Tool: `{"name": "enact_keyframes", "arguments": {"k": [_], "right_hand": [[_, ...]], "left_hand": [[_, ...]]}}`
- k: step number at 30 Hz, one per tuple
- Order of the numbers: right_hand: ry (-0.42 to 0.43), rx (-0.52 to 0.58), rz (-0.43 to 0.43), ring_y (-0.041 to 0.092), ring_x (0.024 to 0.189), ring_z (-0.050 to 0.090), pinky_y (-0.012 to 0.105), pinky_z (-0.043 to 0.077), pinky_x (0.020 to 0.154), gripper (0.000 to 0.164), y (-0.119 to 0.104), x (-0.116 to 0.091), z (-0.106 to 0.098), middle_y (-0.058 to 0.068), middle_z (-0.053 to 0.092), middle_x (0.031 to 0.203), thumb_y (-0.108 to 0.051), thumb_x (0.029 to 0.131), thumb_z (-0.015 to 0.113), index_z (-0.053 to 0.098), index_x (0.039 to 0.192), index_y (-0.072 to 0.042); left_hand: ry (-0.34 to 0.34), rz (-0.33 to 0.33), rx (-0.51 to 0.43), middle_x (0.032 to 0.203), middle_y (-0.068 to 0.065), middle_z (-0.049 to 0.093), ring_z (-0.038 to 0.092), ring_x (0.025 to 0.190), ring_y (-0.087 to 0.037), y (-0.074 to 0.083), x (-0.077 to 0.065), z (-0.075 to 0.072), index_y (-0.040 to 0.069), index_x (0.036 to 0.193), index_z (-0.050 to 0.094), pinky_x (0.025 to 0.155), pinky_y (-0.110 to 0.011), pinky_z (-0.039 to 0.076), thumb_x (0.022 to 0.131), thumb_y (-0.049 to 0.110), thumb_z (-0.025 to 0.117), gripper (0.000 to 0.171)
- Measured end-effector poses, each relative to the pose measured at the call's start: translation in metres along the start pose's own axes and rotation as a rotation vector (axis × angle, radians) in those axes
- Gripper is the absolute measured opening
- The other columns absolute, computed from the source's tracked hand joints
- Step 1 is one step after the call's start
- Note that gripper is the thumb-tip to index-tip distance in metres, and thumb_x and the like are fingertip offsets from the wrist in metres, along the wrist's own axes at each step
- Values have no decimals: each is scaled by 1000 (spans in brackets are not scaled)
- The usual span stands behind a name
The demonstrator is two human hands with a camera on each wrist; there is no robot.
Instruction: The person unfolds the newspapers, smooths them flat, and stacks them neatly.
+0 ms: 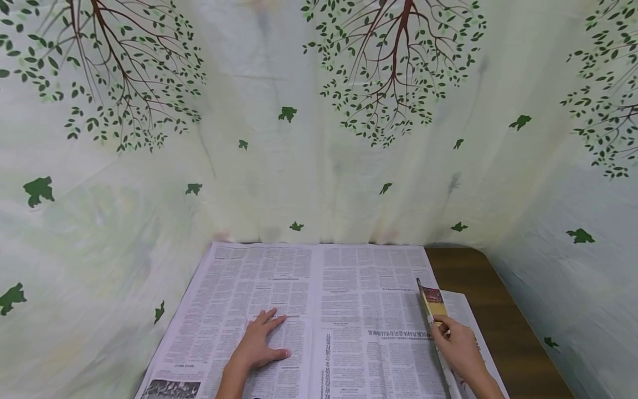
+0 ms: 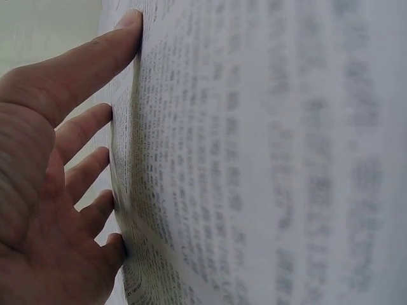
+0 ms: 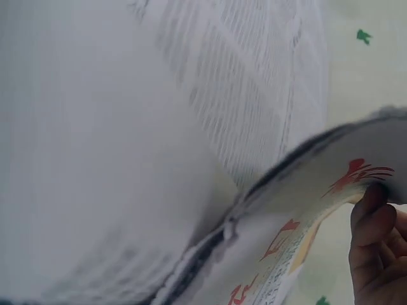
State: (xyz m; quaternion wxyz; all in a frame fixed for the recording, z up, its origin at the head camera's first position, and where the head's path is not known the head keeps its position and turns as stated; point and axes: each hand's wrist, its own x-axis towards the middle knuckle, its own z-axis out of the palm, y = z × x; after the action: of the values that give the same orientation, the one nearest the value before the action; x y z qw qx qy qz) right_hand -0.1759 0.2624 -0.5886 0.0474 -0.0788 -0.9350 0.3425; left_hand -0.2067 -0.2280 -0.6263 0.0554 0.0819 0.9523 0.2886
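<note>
An opened newspaper [image 1: 344, 305], printed in small columns, lies spread over the table. My left hand [image 1: 255, 343] rests on its left page with thumb and fingers spread; the left wrist view shows those fingertips [image 2: 102, 114] pressed to the print. At the right margin, my right hand [image 1: 461, 346] pinches a lifted edge of the newspaper between thumb and fingers. That raised edge [image 1: 432, 299] curls up and shows a red and yellow picture. In the right wrist view the lifted sheets [image 3: 280, 235] bend in an arc, with red characters on their underside.
Brown wood of the table [image 1: 478, 277] shows along the right side. Beneath the lifted edge, another paper page [image 1: 458, 305] sticks out to the right. A pale curtain [image 1: 319, 183] printed with trees and green birds hangs behind and at both sides.
</note>
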Motion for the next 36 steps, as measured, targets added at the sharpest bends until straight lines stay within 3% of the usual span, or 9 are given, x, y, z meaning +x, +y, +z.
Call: {"name": "enact_keyframes", "arguments": {"k": [11,28,36], "right_hand": [[-22,66,-78,7,51,48,25,40,48,28,-17,6,27,0,67,83,-16,99,65,72,123,-3],[-112,203,-60,9,49,48,25,42,47,26,-51,11,81,-3,66,84,-18,97,70,73,121,-8],[-95,251,-103,7,47,48,23,41,45,26,-66,10,102,-2,68,83,-16,96,70,73,120,-7]], "left_hand": [[-14,-29,-12,164,-13,40,23,155,-48,0,0,2,19,145,60,122,-70,14,63,57,92,97],[-15,-43,14,162,-14,41,25,154,-49,1,3,1,19,145,60,122,-70,16,62,57,92,97],[-13,-39,-1,162,-15,41,25,153,-49,1,1,1,18,144,61,121,-71,15,62,57,92,96]]}}
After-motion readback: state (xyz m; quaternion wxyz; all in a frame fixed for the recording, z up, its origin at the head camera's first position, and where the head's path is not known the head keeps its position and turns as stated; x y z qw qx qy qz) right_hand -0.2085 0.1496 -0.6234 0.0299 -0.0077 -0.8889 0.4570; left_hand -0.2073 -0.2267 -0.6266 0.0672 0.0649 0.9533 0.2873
